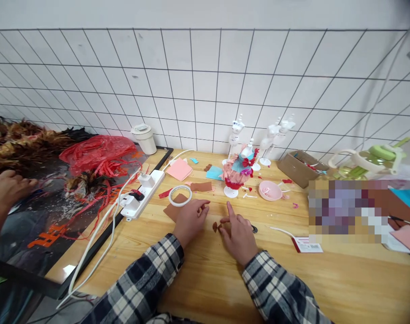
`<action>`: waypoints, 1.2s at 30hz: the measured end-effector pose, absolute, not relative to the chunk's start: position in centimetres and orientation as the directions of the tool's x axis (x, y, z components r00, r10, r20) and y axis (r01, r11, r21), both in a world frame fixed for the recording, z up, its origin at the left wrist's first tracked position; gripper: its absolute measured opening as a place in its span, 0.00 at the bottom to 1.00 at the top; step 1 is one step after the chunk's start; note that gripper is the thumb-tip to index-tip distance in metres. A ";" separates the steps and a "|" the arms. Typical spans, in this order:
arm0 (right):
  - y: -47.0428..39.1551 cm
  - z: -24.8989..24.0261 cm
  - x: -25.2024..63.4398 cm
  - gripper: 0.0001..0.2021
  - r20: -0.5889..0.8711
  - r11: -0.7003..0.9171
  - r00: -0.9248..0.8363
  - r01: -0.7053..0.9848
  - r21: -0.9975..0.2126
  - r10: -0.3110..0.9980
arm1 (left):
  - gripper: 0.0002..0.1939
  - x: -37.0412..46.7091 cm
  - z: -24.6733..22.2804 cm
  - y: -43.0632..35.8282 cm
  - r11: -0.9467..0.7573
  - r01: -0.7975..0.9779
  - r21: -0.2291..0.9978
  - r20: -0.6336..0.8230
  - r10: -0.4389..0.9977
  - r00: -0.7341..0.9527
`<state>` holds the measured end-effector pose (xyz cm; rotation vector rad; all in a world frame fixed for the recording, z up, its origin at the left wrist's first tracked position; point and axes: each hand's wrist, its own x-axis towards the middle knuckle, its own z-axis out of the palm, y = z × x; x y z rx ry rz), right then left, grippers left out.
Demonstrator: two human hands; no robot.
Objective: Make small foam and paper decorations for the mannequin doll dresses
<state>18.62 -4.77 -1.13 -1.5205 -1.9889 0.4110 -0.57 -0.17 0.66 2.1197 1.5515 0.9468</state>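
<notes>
Reaching over the bench (pixel 198 288) with both hands. Curling the left hand (pixel 192 219), thumb near fingertips, just beside the tape roll (pixel 170 196); cannot tell if pinching anything. Pointing the right hand's (pixel 240 237) index finger forward, thumb and bent fingers at the brown scraps (pixel 215 227), lying on the bench between both hands; cannot tell if pinching one. Facing a ruffled figure (pixel 239 168) in pink, blue and red, with white figures (pixel 272 134) behind and a pink dish (pixel 274 195) to its right. Farther left, past a power strip (pixel 153 185), showing a co-worker's hand (pixel 14 186) near feathers (pixel 39 146).
</notes>
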 end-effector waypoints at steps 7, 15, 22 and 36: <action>-4.4 -1.3 18.1 0.36 0.220 0.271 -0.168 0.731 -0.627 0.961 | 0.12 -1.0 0.2 -1.5 -0.416 0.624 0.662 0.394 0.901 0.182; -5.1 -1.5 18.9 0.34 0.279 0.269 -0.081 0.609 -0.746 0.957 | 0.15 -0.8 0.3 -1.9 -0.433 0.636 0.639 0.283 0.901 0.329; -5.5 -1.9 19.0 0.32 0.373 0.374 -0.148 0.650 -0.661 0.916 | 0.09 0.3 0.1 -3.6 -0.430 0.616 0.659 0.251 0.899 0.359; -6.5 -0.5 18.6 0.15 0.629 0.571 -0.263 0.741 -0.355 0.732 | 0.07 1.0 0.3 -4.2 -0.096 0.447 0.889 0.032 0.988 0.148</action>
